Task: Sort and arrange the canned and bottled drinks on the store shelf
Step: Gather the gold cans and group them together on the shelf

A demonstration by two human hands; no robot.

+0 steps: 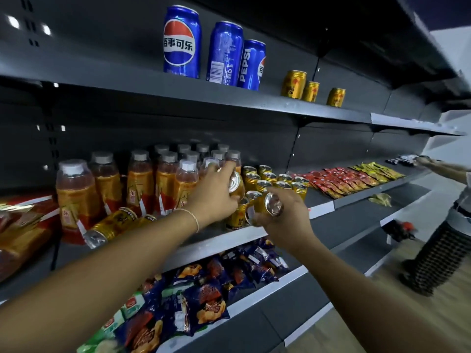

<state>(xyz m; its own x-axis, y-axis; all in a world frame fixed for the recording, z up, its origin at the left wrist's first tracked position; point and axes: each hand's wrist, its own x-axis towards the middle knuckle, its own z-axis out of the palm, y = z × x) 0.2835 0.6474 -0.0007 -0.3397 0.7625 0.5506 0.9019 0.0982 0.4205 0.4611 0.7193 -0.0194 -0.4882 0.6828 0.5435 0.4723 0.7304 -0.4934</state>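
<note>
Left hand [216, 193]: grips a gold can [236, 185] above the middle shelf [229, 243].
Right hand [285, 220]: holds a second can [270, 204], tilted, just beside.
Placing: set each upright, snug against the standing gold cans [276, 180].

Glossy metal gold cans [274, 178], clear plastic bottles [76, 197] (amber-filled), matt grey shelf [229, 240]

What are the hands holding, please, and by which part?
The left hand grips one gold can round its body; the right hand, a second gold can.
</note>
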